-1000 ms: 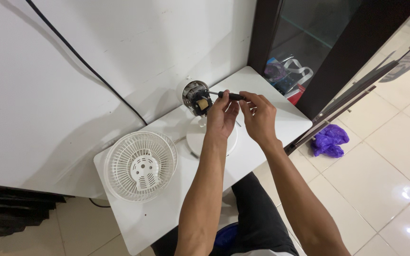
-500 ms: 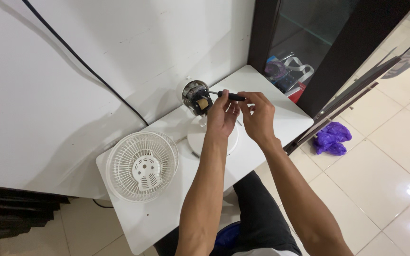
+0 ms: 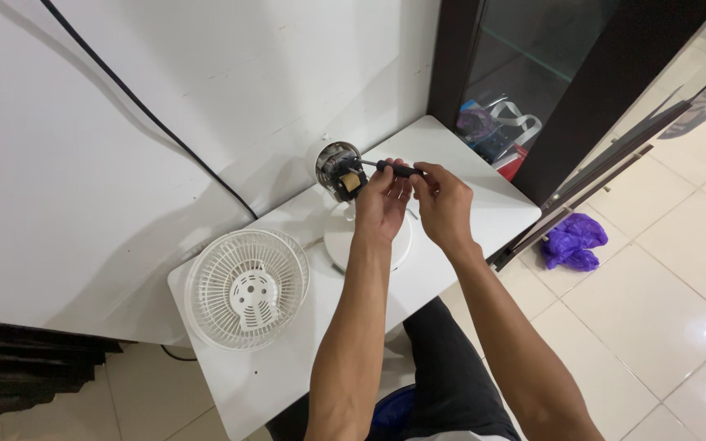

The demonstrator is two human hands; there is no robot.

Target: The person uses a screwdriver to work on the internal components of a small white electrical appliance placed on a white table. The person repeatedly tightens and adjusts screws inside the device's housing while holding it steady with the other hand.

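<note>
Table (image 3: 484,204): small, white, rectangular, set against the white wall.
Fan grille (image 3: 245,287): white round guard, lying flat on the table's near-left part.
Cable (image 3: 149,110): black, running slantwise down the wall above the table's left end.
Cabinet (image 3: 549,57): dark frame with glass, just beyond the table's far-right corner.
Bags (image 3: 500,135): low inside the cabinet, beside the table's far edge.
Purple bag (image 3: 569,242): crumpled on the tiled floor, right of the table.
</note>
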